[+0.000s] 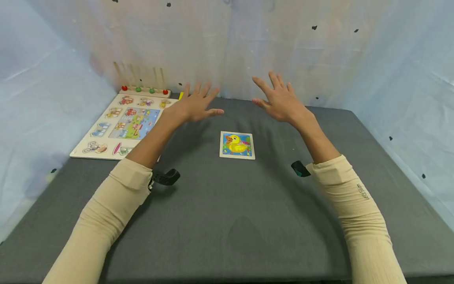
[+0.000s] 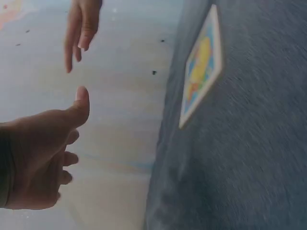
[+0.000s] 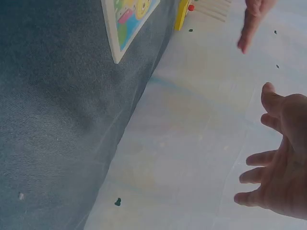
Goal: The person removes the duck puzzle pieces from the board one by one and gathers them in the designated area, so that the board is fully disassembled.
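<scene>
- Sheeting (image 1: 234,47), pale with dark specks, hangs beyond the tabletop and down its left and right sides, cut off at the top.
- Grey tabletop (image 1: 213,221), its near corners out of frame.
- Two tan sleeves (image 1: 103,209), cut off at the near edge; the right one bears lettering too small to read surely.
- Large picture board (image 1: 106,142), far left; the left forearm (image 1: 152,142) hides its right near part.
- Left hand (image 1: 196,106) and right hand (image 1: 280,100), both raised above the tabletop with fingers spread and gripping nothing; the left fingertips blur.
- Peg rack (image 1: 145,94) beyond the board, with red and green beads (image 1: 138,89); its upright pegs are faint against the sheeting.
- Duck puzzle (image 1: 237,145) flat on the tabletop, between the hands from left to right, below and on the near side of them, touched by neither; blurred in the left wrist view, cut off in the right.
- Black straps (image 1: 166,177) at both cuffs, partly covered.
- Yellow item (image 1: 181,96) just left of the left hand, mostly hidden; I cannot tell what it is.
</scene>
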A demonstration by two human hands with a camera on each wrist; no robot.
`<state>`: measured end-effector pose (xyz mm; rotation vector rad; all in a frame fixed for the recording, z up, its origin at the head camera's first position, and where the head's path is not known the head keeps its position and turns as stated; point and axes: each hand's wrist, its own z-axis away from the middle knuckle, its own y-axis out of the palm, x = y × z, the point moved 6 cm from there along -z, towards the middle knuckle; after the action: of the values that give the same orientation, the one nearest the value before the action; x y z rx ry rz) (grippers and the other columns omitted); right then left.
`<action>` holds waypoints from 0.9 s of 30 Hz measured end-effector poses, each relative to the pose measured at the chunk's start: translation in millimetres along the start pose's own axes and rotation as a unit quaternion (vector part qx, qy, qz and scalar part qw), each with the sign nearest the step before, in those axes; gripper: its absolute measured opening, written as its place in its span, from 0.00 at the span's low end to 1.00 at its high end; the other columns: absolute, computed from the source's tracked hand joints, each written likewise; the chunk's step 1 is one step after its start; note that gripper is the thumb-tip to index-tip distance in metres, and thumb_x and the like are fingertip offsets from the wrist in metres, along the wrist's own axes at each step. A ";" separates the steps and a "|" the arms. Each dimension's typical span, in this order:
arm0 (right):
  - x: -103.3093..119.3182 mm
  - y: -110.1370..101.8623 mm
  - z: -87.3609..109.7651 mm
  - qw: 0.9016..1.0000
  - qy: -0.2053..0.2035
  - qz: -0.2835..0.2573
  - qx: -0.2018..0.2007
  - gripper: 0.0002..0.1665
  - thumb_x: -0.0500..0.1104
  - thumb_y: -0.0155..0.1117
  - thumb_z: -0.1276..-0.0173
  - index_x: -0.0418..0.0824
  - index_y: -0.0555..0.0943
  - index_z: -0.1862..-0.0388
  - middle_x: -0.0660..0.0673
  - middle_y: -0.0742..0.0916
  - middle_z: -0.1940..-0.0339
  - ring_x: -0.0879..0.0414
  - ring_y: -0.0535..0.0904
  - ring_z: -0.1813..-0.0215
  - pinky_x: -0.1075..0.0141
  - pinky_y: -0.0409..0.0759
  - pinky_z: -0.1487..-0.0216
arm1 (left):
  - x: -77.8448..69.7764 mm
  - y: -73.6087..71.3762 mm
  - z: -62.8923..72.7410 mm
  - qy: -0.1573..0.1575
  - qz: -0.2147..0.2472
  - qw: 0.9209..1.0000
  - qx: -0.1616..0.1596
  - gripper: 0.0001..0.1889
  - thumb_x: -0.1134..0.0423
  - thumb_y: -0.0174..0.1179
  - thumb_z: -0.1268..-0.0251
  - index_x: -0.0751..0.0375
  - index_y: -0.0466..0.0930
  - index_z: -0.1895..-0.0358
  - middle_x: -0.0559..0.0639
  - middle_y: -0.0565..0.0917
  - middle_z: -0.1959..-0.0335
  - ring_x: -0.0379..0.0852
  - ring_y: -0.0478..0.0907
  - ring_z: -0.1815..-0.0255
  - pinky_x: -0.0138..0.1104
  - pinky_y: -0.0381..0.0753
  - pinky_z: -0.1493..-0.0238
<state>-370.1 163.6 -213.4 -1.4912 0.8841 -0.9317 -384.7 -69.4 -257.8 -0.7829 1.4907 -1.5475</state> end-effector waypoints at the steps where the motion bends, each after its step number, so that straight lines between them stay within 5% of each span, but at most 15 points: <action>1: 0.5 0.8 -0.1 1.000 -0.003 0.000 0.001 0.43 0.63 0.46 0.15 0.61 0.41 0.11 0.33 0.43 0.11 0.30 0.38 0.12 0.31 0.42 0.17 | -0.1 3.5 -0.5 0.003 0.005 1.000 0.009 0.46 0.32 0.38 0.18 0.48 0.26 0.14 0.60 0.28 0.12 0.68 0.22 0.13 0.66 0.21 0.19; 7: 7.6 14.6 -1.1 0.998 -0.036 -0.038 0.027 0.47 0.58 0.54 0.17 0.56 0.42 0.11 0.33 0.58 0.13 0.32 0.60 0.16 0.35 0.63 0.22 | -6.9 30.0 1.5 0.032 0.023 0.996 0.077 0.45 0.34 0.43 0.18 0.52 0.34 0.13 0.62 0.43 0.12 0.65 0.41 0.11 0.67 0.36 0.17; 15: 26.8 37.8 -1.1 0.986 -0.120 -0.107 0.054 0.30 0.46 0.58 0.17 0.32 0.70 0.24 0.31 0.77 0.25 0.35 0.75 0.26 0.41 0.72 0.26 | -17.9 61.4 10.1 0.054 0.011 0.985 0.166 0.48 0.35 0.52 0.22 0.60 0.43 0.14 0.65 0.48 0.13 0.66 0.46 0.12 0.62 0.47 0.16; 27: 63.2 102.0 -15.6 0.975 -0.174 -0.046 0.130 0.21 0.43 0.61 0.19 0.33 0.82 0.35 0.35 0.84 0.41 0.43 0.81 0.41 0.51 0.80 0.38 | -23.5 82.2 14.6 0.038 0.009 0.982 0.186 0.54 0.32 0.55 0.26 0.57 0.37 0.13 0.65 0.39 0.12 0.68 0.39 0.12 0.63 0.50 0.17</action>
<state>-362.1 88.9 -308.2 -1.4185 0.4240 -0.7872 -349.4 -51.7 -335.1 -0.4950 1.2043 -1.7906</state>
